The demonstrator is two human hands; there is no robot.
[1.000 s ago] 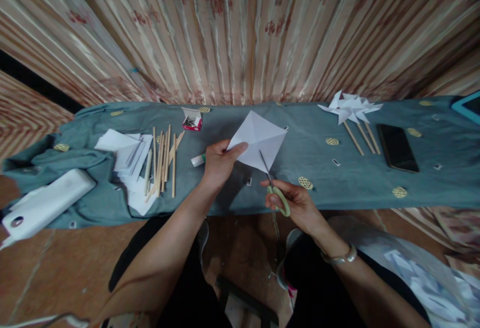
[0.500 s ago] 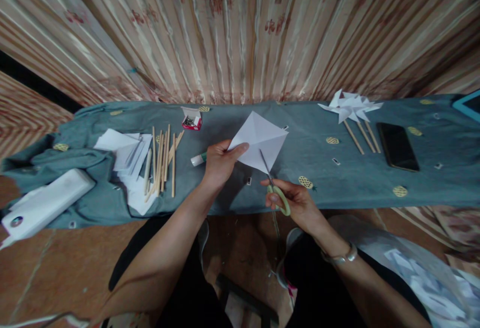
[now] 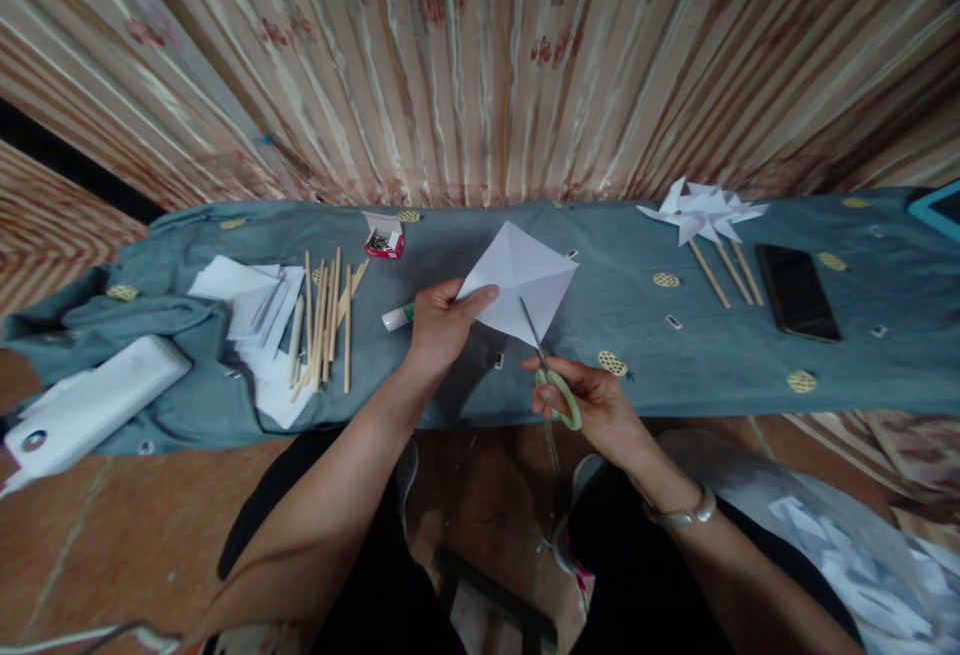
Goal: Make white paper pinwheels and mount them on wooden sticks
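Observation:
A square white sheet of paper [image 3: 529, 265] with diagonal creases is pinched at its left corner by my left hand [image 3: 444, 323], thumb on top. My right hand [image 3: 589, 397] grips a pair of scissors [image 3: 564, 400] by its pale green handles. The blades lie along the paper's near corner, with the tip close to the sheet's centre. Just left of my left hand lies a glue stick [image 3: 397, 317], partly hidden by it.
Several wooden sticks [image 3: 330, 320] and white papers [image 3: 251, 300] lie at left, near a white device [image 3: 97, 410]. A small red box [image 3: 384, 237] stands behind. At right are paper pinwheels [image 3: 701, 213] on sticks and a phone [image 3: 797, 292]. A clear bag [image 3: 832, 545] of paper scraps sits below.
Almost nothing differs. The paper, the scissors and both hands hold the same positions, and the view has shifted very slightly.

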